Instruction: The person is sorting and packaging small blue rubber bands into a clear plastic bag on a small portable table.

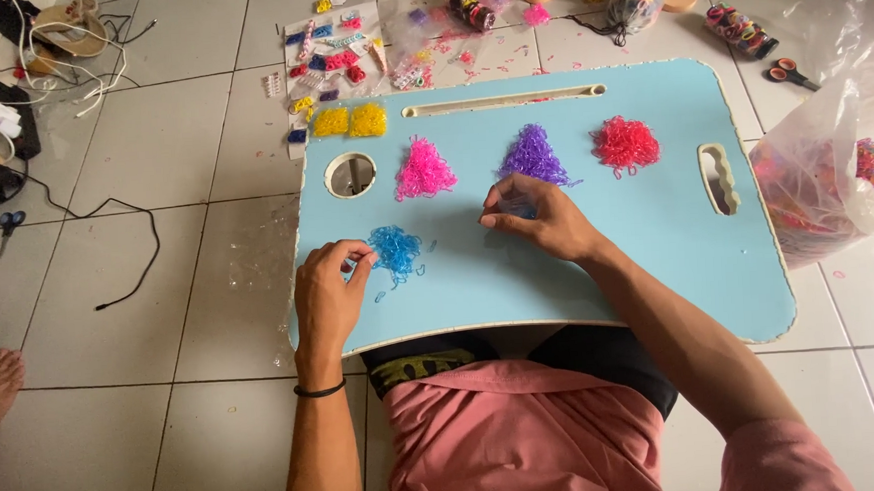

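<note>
Seated at a light blue lap counter [657, 264], a person's left hand [328, 296] pinches a narrow grip at the near-left edge of the blue rubber-band pile [395, 250], while the right hand [540, 215], curled around a few blue bands, hovers farther right, just below the purple pile [534, 157].

You are wearing a salmon-pink short-sleeved shirt [522, 435], its sleeve showing at your right shoulder. Under its hem, dark clothing [602, 351] with a strip of yellowish print is showing. A thin black band [319, 389] is circling your left wrist. Both forearms are bare, and your fingers are carrying no rings.
</note>
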